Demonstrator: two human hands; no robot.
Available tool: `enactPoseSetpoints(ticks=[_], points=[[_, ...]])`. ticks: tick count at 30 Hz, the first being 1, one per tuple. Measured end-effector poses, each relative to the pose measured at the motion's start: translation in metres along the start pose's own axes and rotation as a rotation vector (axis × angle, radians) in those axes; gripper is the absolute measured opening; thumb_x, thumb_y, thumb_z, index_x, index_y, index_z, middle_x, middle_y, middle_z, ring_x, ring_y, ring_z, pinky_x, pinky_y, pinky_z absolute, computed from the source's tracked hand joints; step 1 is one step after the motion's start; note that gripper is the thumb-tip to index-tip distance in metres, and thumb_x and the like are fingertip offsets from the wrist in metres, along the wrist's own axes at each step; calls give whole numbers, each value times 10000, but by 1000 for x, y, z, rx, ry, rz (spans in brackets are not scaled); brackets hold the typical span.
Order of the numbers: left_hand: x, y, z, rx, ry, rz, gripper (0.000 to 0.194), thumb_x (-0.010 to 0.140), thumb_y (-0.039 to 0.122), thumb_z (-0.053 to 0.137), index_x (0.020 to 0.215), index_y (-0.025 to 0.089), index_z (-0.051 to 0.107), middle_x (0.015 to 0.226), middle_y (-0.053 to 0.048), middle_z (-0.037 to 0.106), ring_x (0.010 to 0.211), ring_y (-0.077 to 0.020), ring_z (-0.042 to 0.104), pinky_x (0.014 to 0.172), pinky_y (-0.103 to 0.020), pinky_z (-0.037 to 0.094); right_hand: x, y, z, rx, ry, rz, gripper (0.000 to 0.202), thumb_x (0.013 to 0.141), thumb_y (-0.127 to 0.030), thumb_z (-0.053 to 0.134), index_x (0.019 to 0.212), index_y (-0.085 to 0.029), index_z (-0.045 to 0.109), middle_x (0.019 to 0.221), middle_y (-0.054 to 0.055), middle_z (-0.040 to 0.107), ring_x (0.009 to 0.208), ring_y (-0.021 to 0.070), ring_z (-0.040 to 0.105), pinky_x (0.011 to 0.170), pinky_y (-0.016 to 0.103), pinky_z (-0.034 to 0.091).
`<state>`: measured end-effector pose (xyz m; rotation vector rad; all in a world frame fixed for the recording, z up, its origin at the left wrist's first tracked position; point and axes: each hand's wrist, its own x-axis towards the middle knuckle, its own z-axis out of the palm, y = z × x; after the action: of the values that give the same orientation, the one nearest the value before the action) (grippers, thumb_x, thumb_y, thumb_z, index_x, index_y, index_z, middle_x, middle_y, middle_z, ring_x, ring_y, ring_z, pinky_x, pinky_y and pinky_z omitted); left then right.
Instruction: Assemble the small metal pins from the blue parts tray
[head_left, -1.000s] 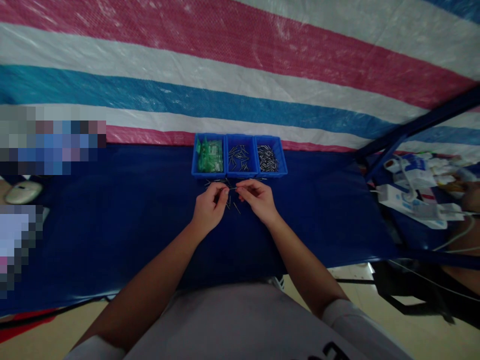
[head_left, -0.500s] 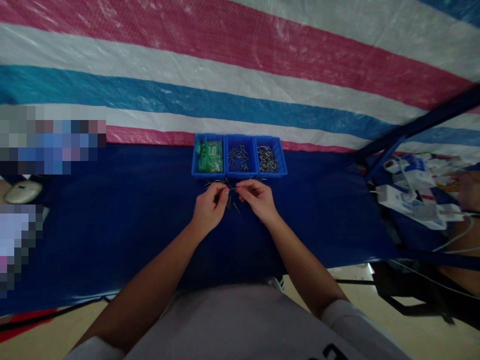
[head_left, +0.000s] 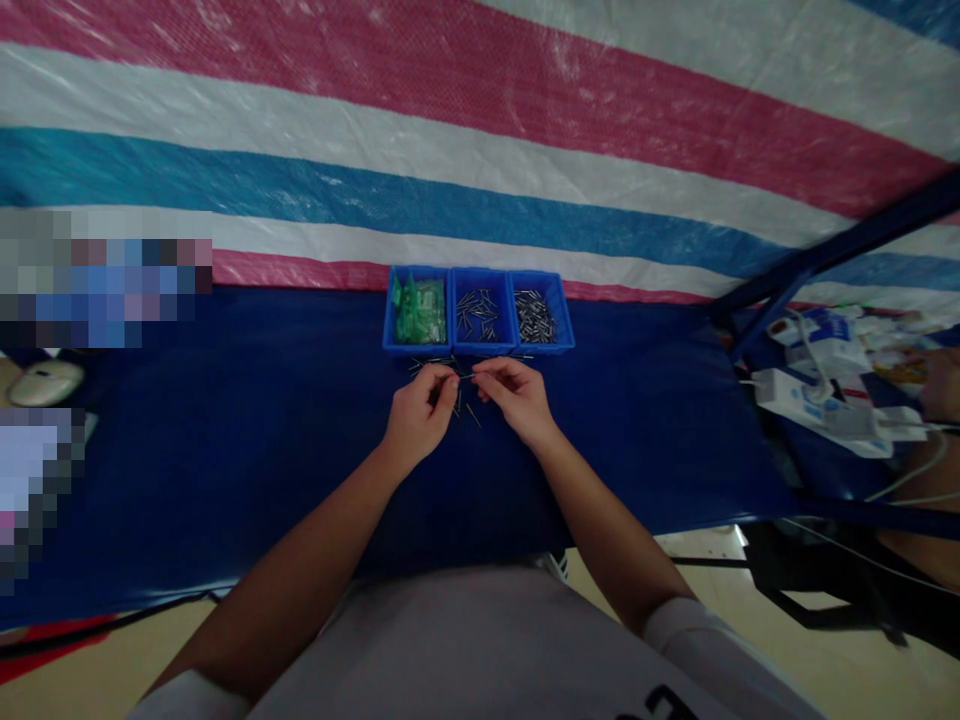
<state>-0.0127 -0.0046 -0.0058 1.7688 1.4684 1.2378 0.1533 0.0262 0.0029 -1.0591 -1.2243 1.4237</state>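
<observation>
My left hand (head_left: pixel 422 413) and my right hand (head_left: pixel 517 400) face each other just in front of the blue bins, fingertips pinched. A thin metal pin (head_left: pixel 466 377) spans the small gap between them, an end in each pinch; its exact kind is too small to make out. Loose thin metal pins (head_left: pixel 473 415) lie on the blue tabletop below and behind my fingers. Behind them the middle bin (head_left: pixel 484 349) holds scattered thin metal pieces, and the right bin (head_left: pixel 544 349) a denser pile of short metal pieces. Green and clear plastic packets (head_left: pixel 420 312) fill the left bin (head_left: pixel 417 350).
The bins stand on a blue-covered table (head_left: pixel 262 430) against a striped plastic sheet (head_left: pixel 450 150). At the left edge is a computer mouse (head_left: pixel 46 383). A blue metal frame (head_left: pixel 780 310) and a white power strip (head_left: pixel 817 412) with cables are at the right.
</observation>
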Motion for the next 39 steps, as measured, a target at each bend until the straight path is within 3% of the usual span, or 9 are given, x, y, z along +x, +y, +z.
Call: enactPoseSetpoints(ticks=[39], points=[[1, 2, 0, -9, -37, -21, 157, 942, 310, 505, 919, 189, 603, 669, 26, 605, 560, -94, 547, 556, -210, 426, 0, 0, -1, -52, -4, -5, 263, 731, -434, 774, 878, -221, 724, 736, 5, 689, 609, 105, 599, 583, 255, 507]])
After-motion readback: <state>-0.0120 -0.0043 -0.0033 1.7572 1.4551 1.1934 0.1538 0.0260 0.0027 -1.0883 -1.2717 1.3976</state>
